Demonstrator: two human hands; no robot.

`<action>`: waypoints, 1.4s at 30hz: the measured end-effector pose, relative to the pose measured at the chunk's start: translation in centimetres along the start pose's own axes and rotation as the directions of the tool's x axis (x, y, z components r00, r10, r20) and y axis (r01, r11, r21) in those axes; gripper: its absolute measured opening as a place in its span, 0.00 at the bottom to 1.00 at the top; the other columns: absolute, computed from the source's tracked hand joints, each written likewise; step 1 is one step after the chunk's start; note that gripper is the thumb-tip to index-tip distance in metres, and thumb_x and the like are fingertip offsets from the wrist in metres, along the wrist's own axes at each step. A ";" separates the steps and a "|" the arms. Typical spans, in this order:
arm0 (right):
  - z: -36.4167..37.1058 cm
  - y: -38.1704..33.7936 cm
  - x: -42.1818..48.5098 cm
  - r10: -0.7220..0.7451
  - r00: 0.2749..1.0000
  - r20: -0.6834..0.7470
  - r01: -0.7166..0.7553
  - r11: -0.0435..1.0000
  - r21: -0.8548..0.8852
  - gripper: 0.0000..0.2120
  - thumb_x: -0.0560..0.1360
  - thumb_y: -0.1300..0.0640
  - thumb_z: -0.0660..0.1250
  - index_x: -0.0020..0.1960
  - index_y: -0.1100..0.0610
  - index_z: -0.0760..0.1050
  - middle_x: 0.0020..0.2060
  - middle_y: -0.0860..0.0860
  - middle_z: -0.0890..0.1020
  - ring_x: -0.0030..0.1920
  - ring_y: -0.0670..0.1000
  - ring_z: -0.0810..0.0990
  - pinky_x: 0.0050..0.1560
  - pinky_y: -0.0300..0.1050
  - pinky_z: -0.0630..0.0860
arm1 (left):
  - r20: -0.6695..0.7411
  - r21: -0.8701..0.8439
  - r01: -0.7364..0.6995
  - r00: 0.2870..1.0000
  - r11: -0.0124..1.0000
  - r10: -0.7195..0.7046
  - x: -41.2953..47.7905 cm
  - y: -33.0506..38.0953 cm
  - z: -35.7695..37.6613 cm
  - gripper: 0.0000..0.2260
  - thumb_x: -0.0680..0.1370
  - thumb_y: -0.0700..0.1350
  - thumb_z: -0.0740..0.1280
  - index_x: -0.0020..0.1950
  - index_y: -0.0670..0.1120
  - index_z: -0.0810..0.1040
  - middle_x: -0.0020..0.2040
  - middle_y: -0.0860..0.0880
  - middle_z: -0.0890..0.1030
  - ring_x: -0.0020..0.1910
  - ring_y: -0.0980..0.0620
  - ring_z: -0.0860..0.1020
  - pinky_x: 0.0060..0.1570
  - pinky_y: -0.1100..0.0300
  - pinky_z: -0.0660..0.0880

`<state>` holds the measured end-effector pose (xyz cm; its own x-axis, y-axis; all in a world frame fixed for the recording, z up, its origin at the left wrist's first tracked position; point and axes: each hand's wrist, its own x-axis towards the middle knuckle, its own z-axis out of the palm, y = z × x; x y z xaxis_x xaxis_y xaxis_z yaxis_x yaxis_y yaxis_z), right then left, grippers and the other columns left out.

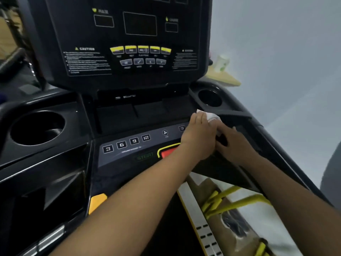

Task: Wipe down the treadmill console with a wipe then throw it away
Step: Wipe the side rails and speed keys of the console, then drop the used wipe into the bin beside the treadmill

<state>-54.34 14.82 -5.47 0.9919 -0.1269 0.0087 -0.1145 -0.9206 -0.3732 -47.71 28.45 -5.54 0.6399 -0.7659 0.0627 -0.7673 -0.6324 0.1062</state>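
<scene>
The black treadmill console (129, 150) fills the view, with its upright display panel (129, 52) and a lower strip of number buttons. My left hand (199, 133) reaches across to the right end of that strip and presses a crumpled white wipe (211, 116) onto the surface, so the hand is shut on the wipe. The wipe sticks out past the fingertips, near the right cup holder (209, 97). My right hand (235, 143) lies just right of the left one on the console's right side. It holds nothing that I can see, and the left wrist partly hides its fingertips.
A large cup holder (36, 128) sits at the console's left. A red stop button (168, 152) with a yellow rim lies under my left wrist. A white bottle (222, 62) stands on a wooden shelf behind the console. Below are the treadmill's side rail and yellow straps (230, 202).
</scene>
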 end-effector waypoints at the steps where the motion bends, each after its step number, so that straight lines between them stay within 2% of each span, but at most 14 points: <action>1: 0.2 0.4 -0.5 0.015 0.999 -0.028 -0.014 0.999 0.029 0.26 0.77 0.50 0.66 0.73 0.46 0.63 0.61 0.47 0.79 0.61 0.52 0.78 0.75 0.63 0.55 | -0.015 0.021 -0.007 1.000 1.000 0.007 0.2 0.4 0.2 0.25 0.81 0.47 0.56 0.76 0.41 0.55 0.77 0.34 0.57 0.78 0.36 0.50 0.76 0.43 0.46; 6: 1.2 2.3 -3.2 0.003 0.995 -0.103 0.007 0.996 0.089 0.30 0.75 0.49 0.69 0.74 0.51 0.63 0.63 0.50 0.78 0.60 0.52 0.77 0.68 0.56 0.69 | -0.028 0.152 -0.019 0.999 0.988 0.023 -1.0 2.3 1.8 0.29 0.83 0.47 0.53 0.79 0.37 0.45 0.80 0.38 0.50 0.79 0.42 0.47 0.77 0.49 0.42; 8: 1.3 3.4 -4.1 -0.028 0.993 -0.115 0.037 0.997 0.073 0.31 0.74 0.50 0.70 0.74 0.53 0.64 0.65 0.50 0.77 0.62 0.52 0.76 0.69 0.53 0.68 | -0.052 0.148 -0.006 0.999 0.989 0.014 -1.8 3.1 2.4 0.28 0.83 0.47 0.53 0.79 0.39 0.46 0.80 0.40 0.49 0.80 0.43 0.47 0.77 0.50 0.41; 10: 1.5 4.4 -5.1 -0.072 0.988 -0.140 0.080 0.995 0.054 0.30 0.74 0.51 0.70 0.73 0.54 0.66 0.68 0.49 0.75 0.66 0.50 0.74 0.73 0.51 0.62 | -0.136 0.151 -0.016 0.990 0.988 0.037 -2.6 3.8 2.7 0.27 0.82 0.45 0.57 0.79 0.39 0.55 0.79 0.40 0.58 0.79 0.44 0.55 0.77 0.52 0.48; 11: 1.7 5.0 -5.6 -0.086 0.982 -0.166 0.093 0.995 0.036 0.28 0.75 0.52 0.70 0.73 0.54 0.67 0.69 0.49 0.75 0.67 0.49 0.73 0.73 0.48 0.62 | -0.183 0.152 -0.032 0.981 0.988 0.060 -2.9 4.3 2.7 0.24 0.80 0.44 0.61 0.75 0.40 0.64 0.75 0.41 0.68 0.75 0.45 0.65 0.74 0.54 0.58; 13: 2.0 5.8 -6.4 -0.101 0.963 -0.250 0.106 0.994 0.003 0.22 0.75 0.54 0.70 0.68 0.55 0.74 0.66 0.50 0.77 0.64 0.48 0.74 0.68 0.44 0.69 | -0.226 0.182 -0.065 0.968 0.981 0.106 -3.3 5.3 2.3 0.13 0.73 0.42 0.68 0.58 0.46 0.80 0.54 0.48 0.82 0.53 0.50 0.80 0.50 0.60 0.74; 15: 1.8 6.4 -7.2 -0.101 0.943 -0.317 0.107 0.994 0.001 0.14 0.76 0.57 0.69 0.61 0.56 0.79 0.59 0.50 0.80 0.59 0.49 0.76 0.61 0.45 0.74 | -0.258 0.263 -0.045 0.959 0.964 0.116 -3.5 6.3 1.5 0.05 0.67 0.43 0.70 0.41 0.50 0.82 0.37 0.52 0.80 0.33 0.52 0.79 0.31 0.61 0.65; 17: 1.3 7.0 -8.3 -0.101 0.941 -0.322 0.109 0.994 0.009 0.09 0.77 0.60 0.65 0.57 0.56 0.80 0.53 0.51 0.81 0.54 0.50 0.77 0.55 0.46 0.76 | -0.322 0.234 -0.027 0.941 0.972 0.104 -3.7 7.5 1.2 0.05 0.65 0.40 0.73 0.37 0.47 0.80 0.30 0.50 0.78 0.25 0.48 0.76 0.29 0.62 0.65; 21: 0.5 9.0 -12.2 -0.154 0.902 -0.404 0.155 0.987 -0.031 0.08 0.75 0.63 0.66 0.54 0.56 0.78 0.46 0.51 0.81 0.47 0.52 0.79 0.48 0.45 0.76 | -0.408 0.187 -0.029 0.907 0.982 0.105 -5.2 12.1 3.0 0.12 0.68 0.38 0.71 0.51 0.44 0.82 0.35 0.48 0.82 0.35 0.46 0.79 0.37 0.55 0.72; 24: 0.5 11.8 -15.9 -0.226 0.828 -0.514 0.181 0.974 -0.137 0.16 0.71 0.65 0.70 0.58 0.60 0.79 0.45 0.54 0.82 0.43 0.54 0.81 0.45 0.49 0.79 | -0.381 0.159 -0.138 0.905 0.978 0.189 -6.0 16.1 4.4 0.12 0.73 0.40 0.63 0.52 0.44 0.83 0.42 0.48 0.84 0.40 0.46 0.79 0.40 0.55 0.71; 27: 1.0 15.6 -19.7 -0.222 0.770 -0.598 0.109 0.970 -0.219 0.12 0.72 0.65 0.69 0.55 0.60 0.81 0.45 0.55 0.82 0.42 0.54 0.82 0.42 0.50 0.80 | -0.352 0.199 -0.272 0.877 0.941 0.328 -5.9 19.4 6.2 0.14 0.73 0.40 0.62 0.55 0.43 0.83 0.49 0.47 0.85 0.42 0.45 0.80 0.40 0.54 0.71; 30: 1.3 18.9 -24.9 -0.135 0.737 -0.662 -0.017 0.976 -0.219 0.10 0.74 0.61 0.65 0.52 0.58 0.83 0.47 0.54 0.83 0.44 0.54 0.82 0.42 0.50 0.80 | -0.395 0.227 -0.444 0.772 0.867 0.498 -5.2 23.4 7.8 0.11 0.75 0.39 0.67 0.55 0.42 0.83 0.52 0.44 0.84 0.47 0.44 0.81 0.45 0.52 0.72; 35: 2.5 22.2 -34.6 0.005 0.659 -0.752 -0.264 0.938 -0.225 0.10 0.73 0.59 0.70 0.53 0.60 0.83 0.52 0.55 0.85 0.52 0.54 0.84 0.53 0.51 0.80 | -0.495 0.193 -0.714 0.521 0.672 0.696 -4.3 30.8 10.6 0.11 0.80 0.37 0.62 0.56 0.41 0.84 0.54 0.44 0.85 0.49 0.46 0.82 0.47 0.51 0.73; 42: 4.8 20.0 -49.3 0.240 0.608 -0.757 -0.558 0.807 -0.193 0.10 0.76 0.60 0.68 0.56 0.55 0.83 0.53 0.55 0.85 0.53 0.56 0.84 0.54 0.53 0.79 | -0.537 0.049 -0.938 0.266 0.344 0.801 -7.9 39.9 15.4 0.10 0.81 0.38 0.59 0.55 0.42 0.80 0.54 0.41 0.84 0.52 0.44 0.75 0.51 0.49 0.71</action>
<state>-105.26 4.40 -17.79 0.5339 -0.5778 0.6174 -0.6569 -0.7432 -0.1274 -84.06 7.46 -17.11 -0.4220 -0.6476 0.6344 -0.8661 0.4948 -0.0710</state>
